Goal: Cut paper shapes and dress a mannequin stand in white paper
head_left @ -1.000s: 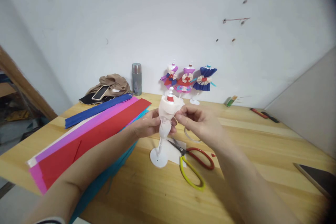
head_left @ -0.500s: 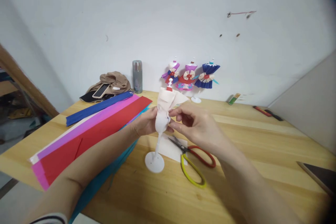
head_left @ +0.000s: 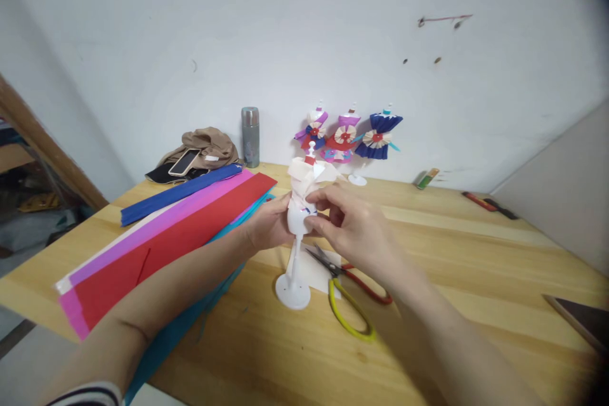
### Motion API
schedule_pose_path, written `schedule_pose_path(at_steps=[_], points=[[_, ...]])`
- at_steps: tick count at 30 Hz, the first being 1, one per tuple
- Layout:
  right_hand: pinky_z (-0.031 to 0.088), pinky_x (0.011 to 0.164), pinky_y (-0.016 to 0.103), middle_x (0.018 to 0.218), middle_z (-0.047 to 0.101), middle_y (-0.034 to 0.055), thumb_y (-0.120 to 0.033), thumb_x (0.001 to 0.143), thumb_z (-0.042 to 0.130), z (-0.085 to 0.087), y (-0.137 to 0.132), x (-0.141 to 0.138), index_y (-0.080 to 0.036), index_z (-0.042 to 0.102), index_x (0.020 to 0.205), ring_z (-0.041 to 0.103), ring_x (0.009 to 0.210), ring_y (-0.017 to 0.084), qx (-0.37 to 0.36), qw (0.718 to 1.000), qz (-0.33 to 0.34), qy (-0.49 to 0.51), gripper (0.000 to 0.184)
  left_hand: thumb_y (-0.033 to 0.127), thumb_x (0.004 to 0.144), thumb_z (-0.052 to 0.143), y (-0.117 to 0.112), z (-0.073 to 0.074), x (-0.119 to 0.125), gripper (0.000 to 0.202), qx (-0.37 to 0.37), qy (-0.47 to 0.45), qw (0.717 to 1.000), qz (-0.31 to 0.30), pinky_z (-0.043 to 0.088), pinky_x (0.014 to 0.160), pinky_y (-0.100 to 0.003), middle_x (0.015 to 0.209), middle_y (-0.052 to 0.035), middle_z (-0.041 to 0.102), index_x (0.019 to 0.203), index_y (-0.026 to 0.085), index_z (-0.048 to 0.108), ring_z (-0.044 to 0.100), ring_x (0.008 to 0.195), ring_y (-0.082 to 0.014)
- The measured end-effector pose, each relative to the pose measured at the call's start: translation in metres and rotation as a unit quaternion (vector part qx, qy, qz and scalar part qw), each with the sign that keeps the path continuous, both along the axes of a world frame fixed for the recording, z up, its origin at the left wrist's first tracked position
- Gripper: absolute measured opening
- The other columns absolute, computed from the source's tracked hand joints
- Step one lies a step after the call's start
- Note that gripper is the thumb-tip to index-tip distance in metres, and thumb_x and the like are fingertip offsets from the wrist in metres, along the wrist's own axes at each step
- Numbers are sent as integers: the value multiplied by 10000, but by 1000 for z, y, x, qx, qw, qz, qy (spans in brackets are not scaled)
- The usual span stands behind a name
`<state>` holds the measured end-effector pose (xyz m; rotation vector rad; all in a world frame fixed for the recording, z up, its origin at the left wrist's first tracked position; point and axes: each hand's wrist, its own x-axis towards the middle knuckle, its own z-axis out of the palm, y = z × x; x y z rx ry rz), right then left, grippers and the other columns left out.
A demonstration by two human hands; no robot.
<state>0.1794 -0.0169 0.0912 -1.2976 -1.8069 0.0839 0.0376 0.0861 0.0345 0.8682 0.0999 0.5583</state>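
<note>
Mannequin [head_left: 297,221] is upright over the wooden desk [head_left: 451,254] by a white wall [head_left: 285,25], left grip [head_left: 271,224] around it, right grip [head_left: 351,217] pinching its waist. Right arm [head_left: 428,311] partly hides scissors [head_left: 335,271]; left arm [head_left: 176,285] crosses coloured strips [head_left: 185,231].

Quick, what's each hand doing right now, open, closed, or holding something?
Left hand: closed around the small white mannequin, holding it.
Right hand: fingers curled at the pale wrap; whether they grip it cannot be told.
</note>
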Motion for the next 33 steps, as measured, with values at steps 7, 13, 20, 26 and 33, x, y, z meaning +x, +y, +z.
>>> schedule_pose_path(at_steps=[7,13,20,26,33], points=[[459,644,338,832,676,49,-127,836,610,-2,1,-1,-225,661,906,627,752,213,5,1000,1,-12,130,297,883,708,1,1,-3,305,6,6,1000,-5,554,864,-356,1039,-105,725,1131,121,701,698,987,-239],[438,614,329,798,678,46,-170,852,604,-2,1,-2,-228,631,890,600,685,196,17,1000,0,-21,75,530,998,571,0,-2,-2,453,-18,-22,1000,5,535,941,-368,1046,-99,734,1187,139,700,706,1012,-234],[429,603,320,762,648,16,-229,878,599,-1,-2,-3,-216,581,1075,601,665,189,15,1000,5,15,197,485,973,632,2,-3,-2,364,-8,-15,1000,-2,507,1008,-417,1026,-95,737,1089,148,707,692,1107,-280],[432,596,324,784,657,24,-221,886,585,-4,-1,-4,-211,556,1224,600,663,196,16,1000,12,-14,340,464,990,622,1,-3,-3,342,-32,-4,999,10,532,905,-353,959,-81,745,1090,153,723,712,965,-236],[443,585,319,812,682,31,-218,911,558,-5,-3,-5,-214,558,1324,570,613,179,26,998,-3,-55,414,475,968,656,0,1,-4,356,-43,-4,999,5,537,847,-318,903,-76,745,1024,134,740,713,880,-219]])
